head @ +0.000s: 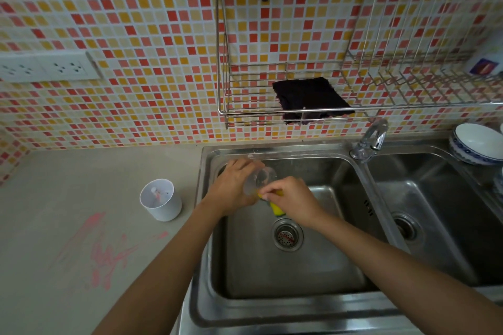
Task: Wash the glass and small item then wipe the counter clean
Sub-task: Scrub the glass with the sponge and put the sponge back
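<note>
Over the left sink basin [272,275], my left hand [234,185] grips a clear glass [260,179], tilted with its mouth toward the right. My right hand [294,200] holds a yellow sponge [276,208] with a green side and presses it against the glass's rim. A small white cup [161,200] with pink traces inside stands on the grey counter [81,177] left of the sink. Pink smears [106,250] streak the counter in front of the cup.
A dark cloth [310,98] lies in the wire wall rack [226,68] above the sink. The tap [371,140] stands between the two basins. White bowls [476,144] sit at the far right. A double socket [46,66] is on the tiled wall at left.
</note>
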Demonstrator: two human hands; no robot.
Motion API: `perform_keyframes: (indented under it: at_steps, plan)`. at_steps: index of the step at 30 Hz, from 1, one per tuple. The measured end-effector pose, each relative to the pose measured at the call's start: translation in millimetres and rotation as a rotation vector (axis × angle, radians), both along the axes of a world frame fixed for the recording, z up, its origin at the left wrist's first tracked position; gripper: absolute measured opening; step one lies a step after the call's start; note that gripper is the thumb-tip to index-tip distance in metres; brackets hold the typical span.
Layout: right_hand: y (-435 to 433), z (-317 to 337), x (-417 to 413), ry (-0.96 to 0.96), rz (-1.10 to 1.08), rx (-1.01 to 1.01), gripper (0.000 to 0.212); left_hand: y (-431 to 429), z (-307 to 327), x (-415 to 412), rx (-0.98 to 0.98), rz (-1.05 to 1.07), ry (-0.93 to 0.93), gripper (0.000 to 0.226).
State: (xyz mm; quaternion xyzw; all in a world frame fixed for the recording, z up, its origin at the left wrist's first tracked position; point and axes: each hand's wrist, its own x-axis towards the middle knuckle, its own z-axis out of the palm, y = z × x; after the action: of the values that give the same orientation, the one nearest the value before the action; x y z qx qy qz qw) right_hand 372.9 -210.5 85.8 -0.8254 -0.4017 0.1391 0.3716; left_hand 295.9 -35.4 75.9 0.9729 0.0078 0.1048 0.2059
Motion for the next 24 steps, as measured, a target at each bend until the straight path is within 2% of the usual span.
perform_keyframes:
  at_steps: [1, 3, 4, 6, 8, 10, 12, 13, 16, 17, 19, 22, 24]
  plan:
    - [0, 0, 0, 0.094, -0.009, 0.025, 0.013, 0, -1, -1, -0.002, -0.001, 0.004, 0.079]
    - [-2, 3, 2, 0.084, 0.042, 0.004, 0.013, -1, -2, -2, -0.003, -0.011, 0.007, 0.079]
    - [-4, 2, 5, -0.018, 0.098, -0.058, 0.014, -1, -2, -1, 0.003, -0.016, 0.014, 0.079]
    - [-3, -1, 11, -0.394, 0.214, -0.233, 0.018, -3, -3, 0, 0.017, -0.024, 0.030, 0.080]
    - [0, -1, 13, -0.735, 0.232, -0.335, 0.024, -4, 0, 0, 0.014, -0.029, 0.028, 0.082]
    - [0, -1, 10, -0.852, 0.197, -0.332, 0.025, -6, 6, 1, 0.002, -0.023, 0.007, 0.081]
    - [2, -3, 6, -0.827, 0.156, -0.312, 0.027, -7, 12, 1, 0.003, -0.018, -0.002, 0.080]
    - [2, -4, 5, -0.750, 0.150, -0.290, 0.028, -6, 13, 1, 0.007, -0.018, 0.003, 0.079]
    - [0, -1, 8, -0.304, 0.172, -0.191, 0.023, -3, 9, -2, -0.003, -0.014, 0.008, 0.080]
    - [-2, -3, 11, -0.255, 0.200, -0.138, 0.022, -2, 8, -3, -0.017, -0.007, 0.014, 0.081]
    - [-8, -2, 17, -0.300, 0.233, -0.077, 0.022, -1, 8, -3, -0.030, 0.009, 0.014, 0.082]
    - [-17, -5, 23, -0.527, 0.306, -0.031, 0.031, 1, 12, 2, -0.056, 0.007, 0.011, 0.083]
    - [-20, -7, 22, -0.593, 0.331, -0.009, 0.037, 2, 14, 4, -0.116, -0.016, 0.032, 0.085]
